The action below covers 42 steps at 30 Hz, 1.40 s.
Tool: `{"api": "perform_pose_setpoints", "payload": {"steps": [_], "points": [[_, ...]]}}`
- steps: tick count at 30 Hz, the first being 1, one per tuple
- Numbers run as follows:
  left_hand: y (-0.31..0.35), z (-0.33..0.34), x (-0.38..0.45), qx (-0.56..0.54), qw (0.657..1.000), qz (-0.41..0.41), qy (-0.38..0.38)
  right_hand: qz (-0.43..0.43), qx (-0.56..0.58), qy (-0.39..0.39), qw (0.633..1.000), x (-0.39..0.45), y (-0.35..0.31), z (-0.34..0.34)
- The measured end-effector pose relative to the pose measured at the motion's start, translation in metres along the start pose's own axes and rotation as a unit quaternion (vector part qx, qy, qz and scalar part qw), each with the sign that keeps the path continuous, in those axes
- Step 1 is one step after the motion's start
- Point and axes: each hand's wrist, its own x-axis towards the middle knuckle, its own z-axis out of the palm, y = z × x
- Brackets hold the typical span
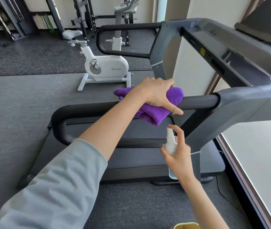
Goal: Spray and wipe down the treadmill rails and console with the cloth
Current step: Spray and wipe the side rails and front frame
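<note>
The left hand (156, 95) presses a folded purple microfibre cloth (154, 113) onto the near treadmill rail (98, 108), fingers curled over it: the wiping step. The right hand (179, 156) grips a white spray bottle (171, 142) just below, index finger raised above the nozzle. Next, probably slide along the rail; the far rail (128, 27) and console (230, 47) seem left to do.
</note>
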Motion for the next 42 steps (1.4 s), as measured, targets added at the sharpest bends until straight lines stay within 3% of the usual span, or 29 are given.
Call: {"api": "perform_pose_setpoints", "payload": {"steps": [13,17,20,28,34,42], "points": [[0.077,0.008,0.067,0.008,1.0,0.017,-0.001,0.032,-0.043,0.036,0.998,-0.009,0.033,-0.083],[0.075,0.014,0.063,0.006,0.998,-0.002,0.056,0.006,-0.055,0.041,0.998,-0.006,0.027,-0.091],[0.072,0.019,0.058,-0.017,0.995,-0.01,0.095,-0.016,-0.066,0.085,0.994,0.001,0.019,-0.102],[0.07,0.019,0.059,-0.007,0.996,-0.016,0.091,-0.034,-0.109,0.237,0.965,0.04,-0.008,-0.171],[0.069,0.018,0.056,-0.019,0.995,-0.019,0.095,-0.05,-0.139,0.282,0.948,0.054,-0.014,-0.196],[0.07,0.019,0.043,-0.071,0.991,-0.018,0.117,-0.038,-0.128,0.287,0.949,0.038,-0.007,-0.192]]}}
